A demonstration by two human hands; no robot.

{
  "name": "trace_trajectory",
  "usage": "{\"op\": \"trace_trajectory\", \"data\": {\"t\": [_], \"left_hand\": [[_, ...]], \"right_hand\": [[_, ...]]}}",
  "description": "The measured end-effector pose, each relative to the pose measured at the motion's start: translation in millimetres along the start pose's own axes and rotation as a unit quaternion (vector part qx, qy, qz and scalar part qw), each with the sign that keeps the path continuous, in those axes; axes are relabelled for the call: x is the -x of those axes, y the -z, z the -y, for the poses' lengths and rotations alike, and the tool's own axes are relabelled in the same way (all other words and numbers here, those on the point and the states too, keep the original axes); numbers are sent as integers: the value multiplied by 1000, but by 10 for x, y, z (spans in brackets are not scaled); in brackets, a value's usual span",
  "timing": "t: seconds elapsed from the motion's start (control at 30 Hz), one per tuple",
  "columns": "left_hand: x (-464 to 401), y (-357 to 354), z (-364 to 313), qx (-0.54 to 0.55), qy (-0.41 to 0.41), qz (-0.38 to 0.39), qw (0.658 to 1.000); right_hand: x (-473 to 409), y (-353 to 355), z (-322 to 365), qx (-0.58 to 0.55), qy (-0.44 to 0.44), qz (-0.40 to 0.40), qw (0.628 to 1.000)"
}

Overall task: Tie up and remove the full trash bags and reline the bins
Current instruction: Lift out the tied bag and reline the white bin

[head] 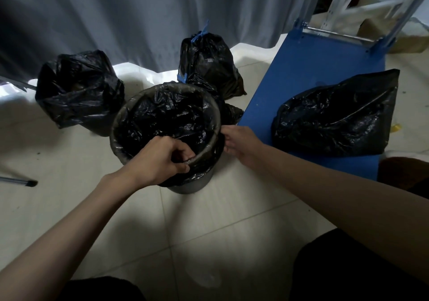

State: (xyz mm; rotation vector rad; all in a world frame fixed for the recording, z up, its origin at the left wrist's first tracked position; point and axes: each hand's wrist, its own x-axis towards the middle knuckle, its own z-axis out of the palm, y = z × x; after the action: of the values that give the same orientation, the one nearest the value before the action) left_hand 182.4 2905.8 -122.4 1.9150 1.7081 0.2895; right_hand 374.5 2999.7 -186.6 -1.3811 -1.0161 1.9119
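A round grey bin (190, 185) stands on the tiled floor in the middle, lined with a black bag (162, 117) folded over its rim. My left hand (160, 161) grips the liner at the near rim, fingers curled over the edge. My right hand (239, 141) pinches the liner at the right side of the rim. Behind the bin stands a tied black bag with blue drawstrings (209, 61). Another bin with an open black bag (79, 87) sits at the left. A full black bag (336, 117) lies on the blue cart.
The blue platform cart (308, 68) with a metal handle stands at the right, close to the bin. Grey curtains (139, 10) hang along the back. A dark rod tip (23, 181) lies on the floor at the left. My knees show at the bottom edge.
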Motion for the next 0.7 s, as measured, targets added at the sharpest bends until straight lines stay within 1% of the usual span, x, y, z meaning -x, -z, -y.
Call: {"op": "trace_trajectory", "data": {"t": [0.17,0.27,0.4,0.47,0.6,0.7], "left_hand": [[-4,-2,10,-4,3,3,1000],[-3,5,11,-6,4,5,1000],[10,13,3,-1,-1,14,1000],[19,21,-3,-3,-1,16,1000],[42,37,-22,-9,-1,25,1000],[56,47,-21,-12,0,28,1000]], "right_hand": [[-43,-15,35,84,49,-72,993],[-39,22,46,92,33,-86,992],[-35,140,52,112,7,-139,984],[-40,134,71,129,28,-156,979],[-59,144,101,181,106,-206,956],[-82,171,84,203,129,-227,944]]}}
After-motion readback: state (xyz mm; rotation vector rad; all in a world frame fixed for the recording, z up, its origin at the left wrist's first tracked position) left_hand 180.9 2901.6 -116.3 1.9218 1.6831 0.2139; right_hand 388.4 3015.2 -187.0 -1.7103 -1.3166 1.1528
